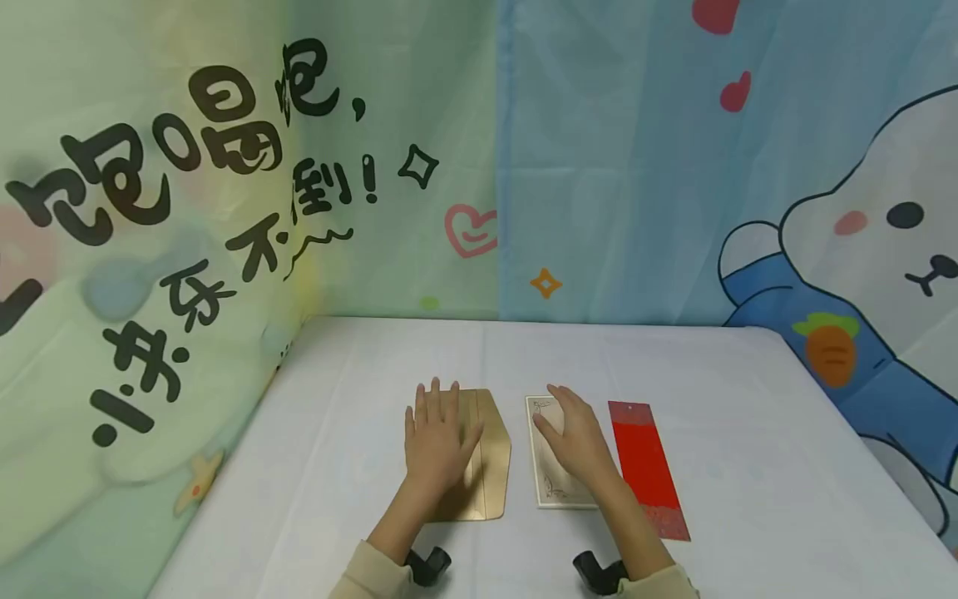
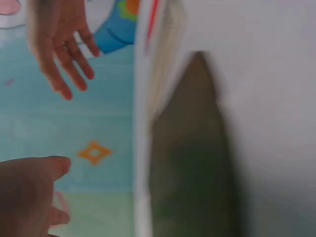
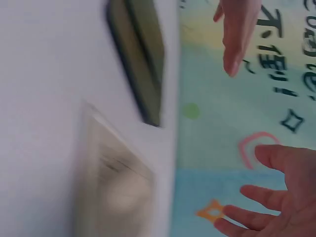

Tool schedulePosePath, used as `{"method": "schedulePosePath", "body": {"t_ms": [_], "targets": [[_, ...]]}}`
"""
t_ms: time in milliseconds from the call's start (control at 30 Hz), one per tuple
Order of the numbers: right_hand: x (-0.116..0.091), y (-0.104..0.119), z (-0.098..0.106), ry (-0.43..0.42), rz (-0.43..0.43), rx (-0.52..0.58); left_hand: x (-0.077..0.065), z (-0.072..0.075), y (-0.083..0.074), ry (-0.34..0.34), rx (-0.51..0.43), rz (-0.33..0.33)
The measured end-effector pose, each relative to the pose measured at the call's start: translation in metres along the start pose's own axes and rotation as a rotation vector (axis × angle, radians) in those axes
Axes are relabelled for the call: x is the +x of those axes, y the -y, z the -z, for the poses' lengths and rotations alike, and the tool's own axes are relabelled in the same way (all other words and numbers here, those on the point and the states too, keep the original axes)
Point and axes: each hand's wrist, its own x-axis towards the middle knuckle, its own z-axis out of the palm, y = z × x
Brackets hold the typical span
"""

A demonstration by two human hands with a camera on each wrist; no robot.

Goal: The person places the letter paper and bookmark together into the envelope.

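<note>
My left hand (image 1: 436,448) is held above a gold, folded sheet with cut corners (image 1: 494,466), its fingers straight and spread. That sheet shows dark and blurred (image 2: 192,148) in the left wrist view. Over a cream, rectangular booklet-like piece with a thin line pattern (image 1: 550,491) hovers my right hand (image 1: 578,437), thumb apart from relaxed fingers. The right wrist view shows the right hand (image 3: 291,197) holding nothing, with a gap between it and the cream piece (image 3: 116,197). Part of each piece is hidden beneath the hands.
To the right of the cream piece lies a long red strip (image 1: 649,466), partly behind the right forearm. All pieces rest on a white-covered table (image 1: 748,391). Printed curtains (image 1: 599,166) stand behind and at the left. A black wrist mount (image 1: 430,567) shows at the left cuff.
</note>
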Motion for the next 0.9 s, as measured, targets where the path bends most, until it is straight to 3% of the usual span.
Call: {"method": "schedulePosePath", "body": {"t_ms": [100,267,400,533,900], "targets": [[-0.004,-0.009,-0.020,-0.001,-0.004,0.014,-0.004,-0.019,0.005,0.004,-0.008,0.018],[-0.010,-0.026,-0.043,0.071,0.036,-0.074,-0.008,-0.038,0.012,0.070,-0.001,0.063],[-0.016,-0.036,-0.050,0.138,0.045,-0.128,-0.011,-0.047,0.015,0.169,0.016,0.065],[-0.022,-0.040,-0.052,0.153,0.059,-0.183,-0.016,-0.057,0.016,0.241,0.045,0.066],[-0.027,-0.048,-0.045,0.199,0.076,-0.208,-0.021,-0.068,0.004,0.199,0.079,0.044]]}}
